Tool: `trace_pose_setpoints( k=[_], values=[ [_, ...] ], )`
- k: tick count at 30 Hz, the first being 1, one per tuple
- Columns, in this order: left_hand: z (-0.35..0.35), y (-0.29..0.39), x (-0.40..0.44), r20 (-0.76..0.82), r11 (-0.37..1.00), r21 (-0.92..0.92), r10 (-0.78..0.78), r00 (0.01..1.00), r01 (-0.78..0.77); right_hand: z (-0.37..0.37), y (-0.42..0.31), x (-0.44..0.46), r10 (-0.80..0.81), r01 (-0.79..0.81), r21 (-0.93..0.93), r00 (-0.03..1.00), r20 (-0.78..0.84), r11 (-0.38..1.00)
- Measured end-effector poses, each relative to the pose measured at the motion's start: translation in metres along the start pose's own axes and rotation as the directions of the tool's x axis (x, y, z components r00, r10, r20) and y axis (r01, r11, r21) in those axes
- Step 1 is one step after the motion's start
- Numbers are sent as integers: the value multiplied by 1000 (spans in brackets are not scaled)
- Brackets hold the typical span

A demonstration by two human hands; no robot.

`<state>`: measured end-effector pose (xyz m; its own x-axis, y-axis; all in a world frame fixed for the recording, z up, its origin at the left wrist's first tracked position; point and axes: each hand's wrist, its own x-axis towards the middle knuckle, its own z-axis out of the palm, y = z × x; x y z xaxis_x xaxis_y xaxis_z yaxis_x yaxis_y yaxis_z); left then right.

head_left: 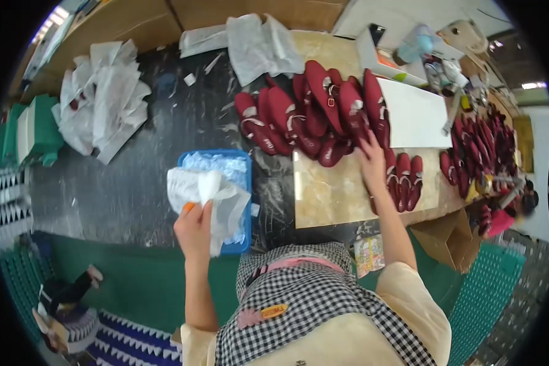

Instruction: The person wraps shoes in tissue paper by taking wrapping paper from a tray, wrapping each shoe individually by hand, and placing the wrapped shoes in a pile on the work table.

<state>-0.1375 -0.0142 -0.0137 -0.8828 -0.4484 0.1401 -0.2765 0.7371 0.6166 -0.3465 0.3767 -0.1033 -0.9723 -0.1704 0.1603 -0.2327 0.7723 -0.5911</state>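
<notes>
My left hand (193,227) pinches a sheet of thin white tissue paper (229,210) with a white wad at its upper part, held over a blue plastic basket (248,183). An orange cover sits on one of its fingertips. In the basket lie crumpled, pale bluish packets (216,163). My right hand (372,161) reaches into a heap of dark red shoes (277,113), its fingers closed at the end of one dark red shoe (355,110). Buckled straps and pale lettering show on several shoes.
Crumpled white paper (107,97) lies at the left, and more paper (256,49) at the back. A white board (415,113) stands right of the heap, with three shoes (404,180) before it. A cardboard box (448,238) is at the right; another person (503,216) works beyond.
</notes>
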Motion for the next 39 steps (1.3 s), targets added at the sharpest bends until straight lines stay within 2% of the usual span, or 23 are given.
trace_pose_setpoints(
  k=[2,4,5,7,9,11,12,13,15,16,17,19,20,22,23,26,27,28,30,31,35,37,39],
  values=[
    [7,-4,2,20,985,170,12,1000,-16,-52,-62,-15,26,-88,378,986,167,922],
    [13,-8,5,40,960,274,45,998,-54,-93,-112,-34,-195,18,347,854,482,938],
    [18,-9,6,4,950,307,52,999,-51,-104,-147,-41,-355,239,274,755,550,932],
    [16,1,5,-11,936,351,40,999,-34,-98,-196,-65,-534,577,125,624,570,807],
    [11,23,-13,31,918,382,102,994,-106,-67,-219,-83,-562,617,117,602,568,779],
    [4,48,-47,23,961,187,203,979,-204,-13,-218,-91,-452,250,393,665,594,885],
    [-9,59,-58,15,974,53,218,976,-219,24,-209,-87,-298,-165,452,552,779,877],
    [-17,55,-63,-40,979,83,192,981,-188,43,-239,-79,-20,-679,375,469,883,631],
    [-43,30,-52,-180,978,178,139,974,-106,88,-321,-59,-268,-745,603,542,796,285],
    [-70,10,-41,-303,994,108,27,953,6,121,-351,-42,-402,-650,653,518,755,389],
    [-99,-1,-31,-413,994,19,-91,906,108,128,-396,-30,-399,-519,817,713,576,252],
    [-137,-3,-10,-567,977,-148,-209,797,151,152,-423,-55,-465,-97,944,852,243,314],
    [-132,-5,-4,-552,977,-168,-205,808,133,132,-418,-64,-606,-103,951,750,266,290],
    [-103,-7,-8,-391,963,-242,-205,897,115,107,-379,-58,-563,-245,706,457,688,664],
    [-86,-10,-13,-345,966,-236,-186,920,107,114,-349,-57,-559,-194,761,572,600,619],
    [-70,-32,-21,-245,969,-224,-158,957,102,98,-226,-28,-188,-107,461,815,548,881],
    [-68,-36,-20,-214,971,-199,-178,960,135,86,-181,-4,-381,262,445,903,200,856],
    [-60,-31,-17,-215,968,-211,-181,960,135,83,-124,22,-385,382,91,923,19,920],
    [-44,-17,-10,-146,986,-142,-104,984,83,70,-56,48,-240,167,-458,965,-105,873],
    [-38,-9,-8,-102,993,-99,-69,992,59,75,-26,59,-204,146,-538,978,-50,830],
    [-13,-1,4,14,998,-10,-59,998,59,58,-25,85,-116,169,-269,973,201,948],
    [-1,-8,9,6,993,119,15,1000,-16,8,-64,71,-43,12,95,939,340,995],
    [16,-24,15,-54,976,213,62,997,-49,-43,-115,33,-207,103,227,838,504,969]
  ],
)
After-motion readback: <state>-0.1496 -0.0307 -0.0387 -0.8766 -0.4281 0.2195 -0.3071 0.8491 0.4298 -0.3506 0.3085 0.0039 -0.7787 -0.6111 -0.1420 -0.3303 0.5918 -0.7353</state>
